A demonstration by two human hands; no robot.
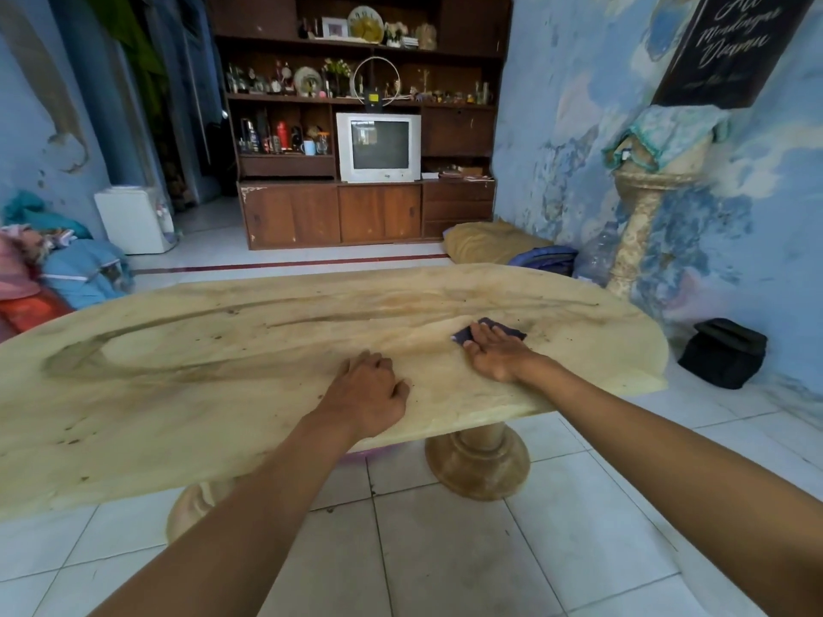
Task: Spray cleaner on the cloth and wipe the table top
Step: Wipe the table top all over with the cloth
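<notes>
A pale yellow stone table top (213, 376) with brown veins fills the middle of the view. A small dark purple cloth (492, 328) lies flat on its right part. My right hand (496, 356) presses down on the cloth with flat fingers; only the cloth's far corners show past them. My left hand (372, 396) rests on the table near the front edge, fingers curled under, holding nothing. No spray bottle is in sight.
The table stands on round stone pedestals (478, 460) on a white tiled floor. A black bag (723, 351) sits on the floor at the right. A stone column (641, 224) stands by the blue wall. Cushions (67, 273) lie at the left. A wooden cabinet with a TV (378, 146) is behind.
</notes>
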